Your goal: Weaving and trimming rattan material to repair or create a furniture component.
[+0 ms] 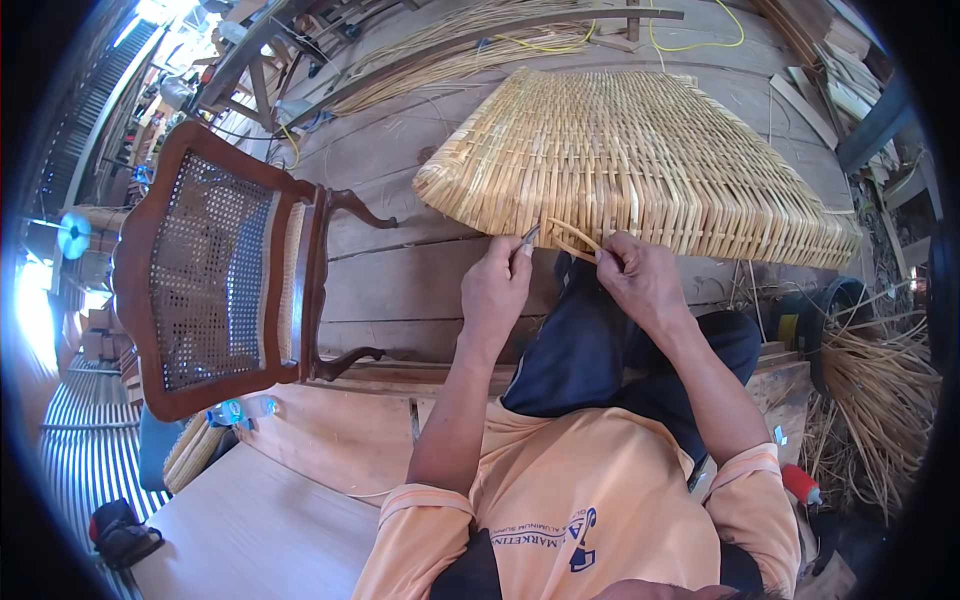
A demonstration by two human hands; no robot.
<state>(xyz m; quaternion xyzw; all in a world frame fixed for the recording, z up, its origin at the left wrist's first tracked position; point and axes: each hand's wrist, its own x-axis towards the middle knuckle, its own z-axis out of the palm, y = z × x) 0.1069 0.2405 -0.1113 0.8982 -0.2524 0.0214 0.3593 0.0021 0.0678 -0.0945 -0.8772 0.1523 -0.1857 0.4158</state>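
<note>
Fingers (607, 258) pinched — rattan strip (575, 238)

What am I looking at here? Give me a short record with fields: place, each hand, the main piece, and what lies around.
Place: plank floor of a cluttered workshop
Left hand: grips a small metal tool at the panel's near edge
Right hand: pinches a loose cane strip
Main piece: woven cane panel, pale yellow
Around: wooden chair with cane back, lying at left; bundle of cane strands at right

woven panel (640, 160) lies ahead on the floor (400, 290), chair (220, 270) to its left.
</note>
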